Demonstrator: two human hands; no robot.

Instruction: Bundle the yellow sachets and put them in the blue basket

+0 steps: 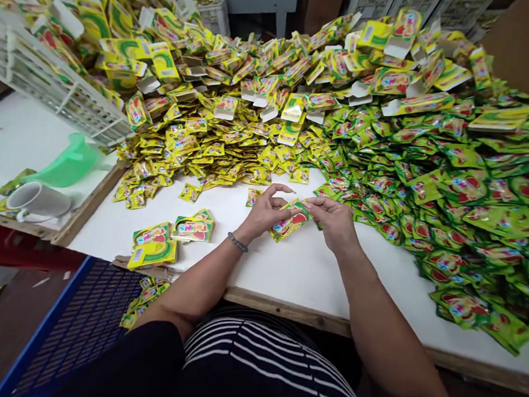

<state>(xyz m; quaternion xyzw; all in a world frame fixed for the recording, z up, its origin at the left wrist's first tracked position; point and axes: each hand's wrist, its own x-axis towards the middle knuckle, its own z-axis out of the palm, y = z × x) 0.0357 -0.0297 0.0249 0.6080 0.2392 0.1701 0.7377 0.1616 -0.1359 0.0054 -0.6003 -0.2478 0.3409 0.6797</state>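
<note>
My left hand [265, 212] and my right hand [334, 224] hold a yellow-green foil sachet [290, 220] between them, just above the white table [286, 269]. To the right lies a large heap of green sachets [453, 179]. Behind my hands spreads a pile of smaller yellow sachets [205, 136], with flattened yellow cartons [398, 68] on top of the heaps. Close to my left wrist, a few yellow-and-green packets [153, 245] lie stacked on the table. A lone small sachet [253, 197] lies just past my left hand.
A white plastic crate [47, 71] leans at the back left over a lower board holding a white mug [37, 201] and a green plastic scoop [69, 161]. A blue slatted crate [79, 324] stands on the floor below the table's front edge, left of my body. More crates stand at the back.
</note>
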